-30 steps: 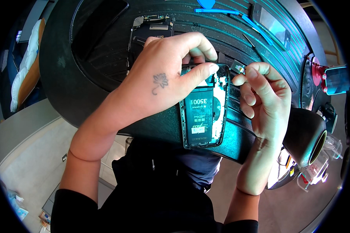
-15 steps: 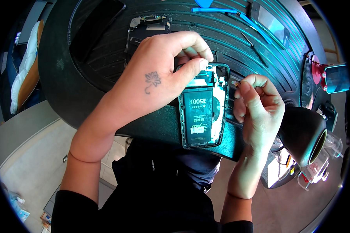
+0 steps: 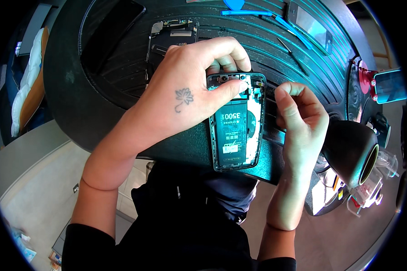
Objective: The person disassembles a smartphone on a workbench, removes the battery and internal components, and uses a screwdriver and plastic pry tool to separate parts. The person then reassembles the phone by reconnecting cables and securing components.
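Observation:
An opened phone body (image 3: 253, 135) lies at the near edge of the table, its dark battery (image 3: 230, 131) and bright inner parts exposed. My left hand (image 3: 190, 90) grips its top end, with the thumb over the upper inner parts and the fingers curled behind the top edge. A small part (image 3: 260, 84) with a yellowish tip shows at the phone's upper right corner. Just right of that corner, apart from the phone, is my right hand (image 3: 300, 115), thumb and forefinger pinched together. Whatever lies between those fingertips is too small to make out.
Beyond my left hand lies a detached phone screen assembly (image 3: 181, 34); a dark phone (image 3: 113, 34) is farther left. Blue pry tools (image 3: 248, 12), a thin screwdriver (image 3: 291, 55) and another phone (image 3: 309, 27) are at the far right. A black lamp-like shade (image 3: 350, 149) stands beside my right hand.
The small part that my right fingers held beside the phone now shows at the phone's upper right corner. My right hand has shifted slightly; my left thumb has moved slightly right and down.

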A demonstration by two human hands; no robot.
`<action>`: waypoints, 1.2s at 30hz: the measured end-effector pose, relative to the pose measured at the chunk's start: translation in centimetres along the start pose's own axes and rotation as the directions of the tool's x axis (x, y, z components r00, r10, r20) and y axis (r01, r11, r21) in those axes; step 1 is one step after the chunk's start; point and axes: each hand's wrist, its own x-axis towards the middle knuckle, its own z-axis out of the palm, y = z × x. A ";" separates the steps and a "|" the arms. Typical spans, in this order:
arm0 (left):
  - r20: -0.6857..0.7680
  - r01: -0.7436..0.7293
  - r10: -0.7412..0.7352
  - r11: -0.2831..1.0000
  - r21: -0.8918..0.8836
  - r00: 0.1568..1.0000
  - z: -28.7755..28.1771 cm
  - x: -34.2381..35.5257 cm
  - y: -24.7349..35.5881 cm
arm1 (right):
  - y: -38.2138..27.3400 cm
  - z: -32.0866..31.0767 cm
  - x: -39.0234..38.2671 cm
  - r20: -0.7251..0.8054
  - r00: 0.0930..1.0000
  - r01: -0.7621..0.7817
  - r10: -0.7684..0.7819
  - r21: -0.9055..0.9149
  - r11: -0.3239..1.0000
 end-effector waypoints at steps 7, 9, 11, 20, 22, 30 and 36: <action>-0.018 0.001 -0.001 1.000 0.020 1.000 0.1 0.0 0.0 | -0.2 -0.5 1.4 0.181 0.897 0.441 -0.403 -0.384 0.811; -0.022 0.022 -0.022 0.999 0.034 1.000 0.0 0.0 0.0 | -1.0 -0.3 1.6 0.278 0.817 0.570 -0.506 -0.527 0.630; -0.018 0.068 -0.067 0.997 0.027 0.998 0.0 -0.1 0.2 | -1.3 0.1 1.7 0.302 0.813 0.575 -0.498 -0.552 0.604; -0.020 0.011 -0.010 0.998 0.056 1.000 0.2 -0.2 -0.4 | -2.1 -0.2 2.3 0.380 0.829 0.560 -0.411 -0.552 0.618; -0.001 0.070 -0.070 0.998 -0.003 0.998 -0.2 -0.2 0.2 | -2.4 -0.6 2.7 0.282 0.856 0.515 -0.433 -0.530 0.674; 0.141 0.061 -0.049 0.995 -0.084 0.989 -3.1 0.2 1.2 | 0.1 -0.3 5.5 0.562 0.688 0.705 -0.459 -0.369 0.605; 0.162 0.078 -0.065 0.994 -0.076 0.985 -2.8 0.2 1.0 | 0.9 -0.2 5.8 0.620 0.660 0.742 -0.424 -0.450 0.497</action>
